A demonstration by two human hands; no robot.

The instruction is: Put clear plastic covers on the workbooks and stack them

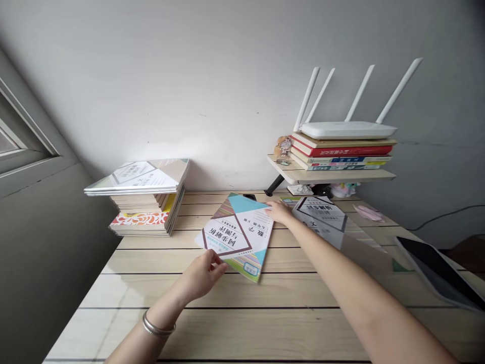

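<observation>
Your left hand (204, 275), silver bangle (157, 327) on its wrist, pinches the near corner of the white-and-teal striped paperback workbook (237, 235) lying mid-desk. Your right hand (278, 211) touches its far edge, grip unclear.

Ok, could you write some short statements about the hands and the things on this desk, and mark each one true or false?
1. The left hand and the right hand both touch the workbook. True.
2. A stack of books sits at the back left of the desk. True.
3. The router stands directly on the desk. False: it lies on the shelf books, on the small shelf.
4. The left wrist is bare. False: it wears a silver bracelet.
5. The tablet lies under the workbook. False: it lies apart, at the right edge of the desk.
</observation>
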